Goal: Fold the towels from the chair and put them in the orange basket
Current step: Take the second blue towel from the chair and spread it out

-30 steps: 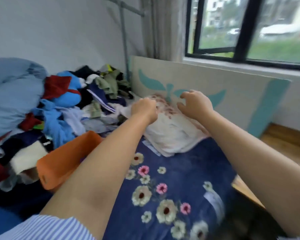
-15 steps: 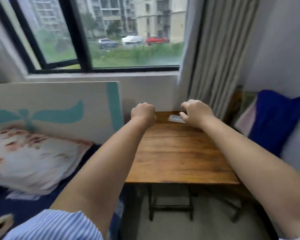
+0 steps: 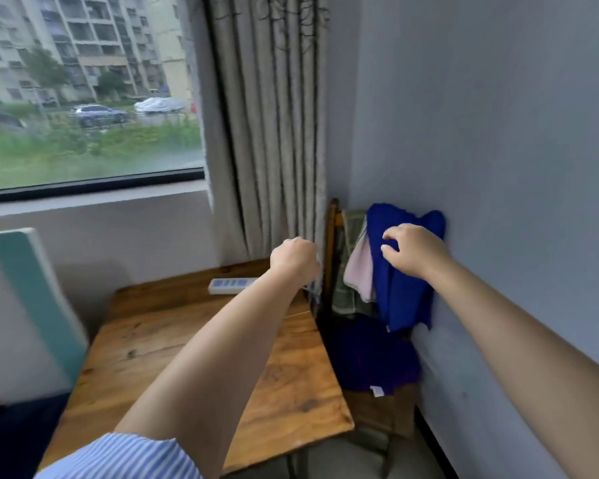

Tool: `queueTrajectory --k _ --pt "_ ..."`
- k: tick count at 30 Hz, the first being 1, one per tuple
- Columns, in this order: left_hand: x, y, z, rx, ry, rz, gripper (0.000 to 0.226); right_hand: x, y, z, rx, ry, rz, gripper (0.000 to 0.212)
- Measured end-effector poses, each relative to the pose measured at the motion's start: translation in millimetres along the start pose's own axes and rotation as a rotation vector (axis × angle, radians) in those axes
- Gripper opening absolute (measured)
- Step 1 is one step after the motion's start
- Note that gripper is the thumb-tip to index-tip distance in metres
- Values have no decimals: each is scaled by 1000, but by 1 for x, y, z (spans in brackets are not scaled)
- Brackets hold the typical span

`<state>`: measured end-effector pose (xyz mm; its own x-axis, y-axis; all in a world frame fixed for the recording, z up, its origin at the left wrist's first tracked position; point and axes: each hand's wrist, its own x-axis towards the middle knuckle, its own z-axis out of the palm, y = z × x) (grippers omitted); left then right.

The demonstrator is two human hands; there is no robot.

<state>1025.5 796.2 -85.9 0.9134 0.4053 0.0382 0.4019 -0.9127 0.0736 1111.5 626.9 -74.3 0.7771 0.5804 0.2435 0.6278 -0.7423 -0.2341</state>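
Observation:
A wooden chair (image 3: 332, 250) stands in the corner against the grey wall. Over its back hang a bright blue towel (image 3: 403, 299), a pale pink towel (image 3: 360, 271) and a green checked towel (image 3: 348, 299). A dark purple cloth (image 3: 370, 361) lies on the seat. My right hand (image 3: 412, 252) reaches over the top of the blue towel, fingers loosely curled, fingertips at the cloth; no firm grip shows. My left hand (image 3: 294, 259) hovers in a fist above the table's far right corner, holding nothing. The orange basket is out of view.
A wooden table (image 3: 173, 347) sits between me and the window, with a white power strip (image 3: 230, 285) at its far edge. A striped curtain (image 3: 270, 133) hangs behind the chair. The bed's white and teal headboard (image 3: 32, 305) is at the left.
My view has swung right from the bed and orange basket, past the table, to the chair. My right hand has moved onto the blue towel; the left stays in a fist.

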Motion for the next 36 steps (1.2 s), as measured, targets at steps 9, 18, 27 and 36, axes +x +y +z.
queueTrajectory --k 9,18,27,36 --pt "150 48 18 -16 -15 130 27 96 105 17 -12 8 240 28" --pt "262 103 57 -190 -150 165 25 165 183 34 -25 -53 369 23" --pt "334 144 107 -392 -158 -123 28 246 257 82 -60 -155 308 37" --pt "390 161 141 -363 -85 -315 40 296 290 129 -107 -218 178 30"
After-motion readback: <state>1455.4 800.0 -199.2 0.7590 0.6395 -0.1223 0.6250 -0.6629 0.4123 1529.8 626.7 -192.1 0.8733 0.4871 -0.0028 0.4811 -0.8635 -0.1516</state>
